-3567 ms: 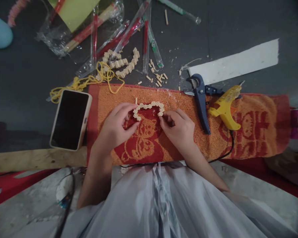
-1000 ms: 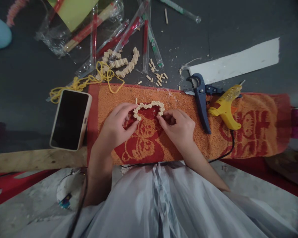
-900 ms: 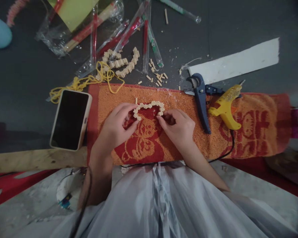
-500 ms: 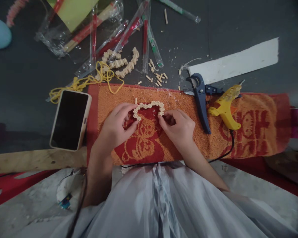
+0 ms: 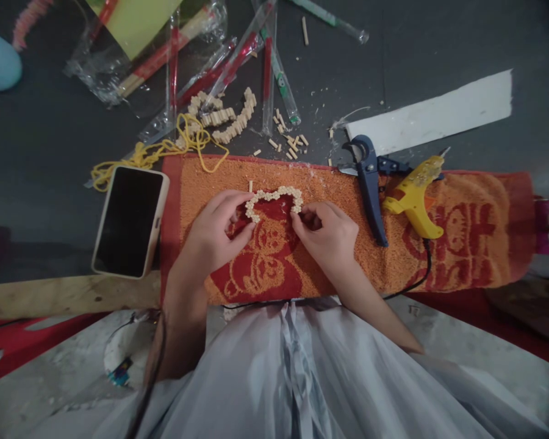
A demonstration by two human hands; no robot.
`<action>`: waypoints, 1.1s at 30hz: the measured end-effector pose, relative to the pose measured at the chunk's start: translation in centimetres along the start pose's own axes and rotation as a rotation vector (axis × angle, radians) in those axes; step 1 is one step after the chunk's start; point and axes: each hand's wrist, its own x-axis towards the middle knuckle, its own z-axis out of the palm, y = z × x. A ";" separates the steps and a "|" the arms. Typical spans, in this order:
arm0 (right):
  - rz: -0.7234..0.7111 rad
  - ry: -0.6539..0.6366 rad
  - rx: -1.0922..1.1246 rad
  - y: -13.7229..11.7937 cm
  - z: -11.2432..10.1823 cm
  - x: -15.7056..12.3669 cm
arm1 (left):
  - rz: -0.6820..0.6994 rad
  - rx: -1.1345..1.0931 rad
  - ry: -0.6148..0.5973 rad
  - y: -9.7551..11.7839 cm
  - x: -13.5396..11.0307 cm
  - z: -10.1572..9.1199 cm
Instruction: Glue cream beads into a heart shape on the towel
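A curved chain of short wooden stick pieces (image 5: 274,195) forms an arch, its opening facing me, over the orange and red towel (image 5: 320,256). My left hand (image 5: 222,228) pinches its left end between thumb and fingers. At the other end, my right hand (image 5: 327,231) closes its thumb and fingertips on the chain. One loose stick piece (image 5: 251,186) lies on the towel just above my left fingertips. To the right of my right hand are a dark blue pipe cutter (image 5: 370,189) and a yellow hot glue gun (image 5: 416,198).
A phone (image 5: 130,222) lies on the left, beside yellow cord (image 5: 155,152). Behind the towel are more joined stick pieces (image 5: 238,122), scattered bits (image 5: 295,146) and plastic-wrapped chopsticks (image 5: 174,49). A white strip (image 5: 439,113) lies at back right. The glue gun's black cable (image 5: 416,283) runs towards me.
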 end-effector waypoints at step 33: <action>-0.006 -0.029 -0.012 0.0 -0.2 0.0 | 0.000 -0.008 -0.015 -0.3 -0.1 0.1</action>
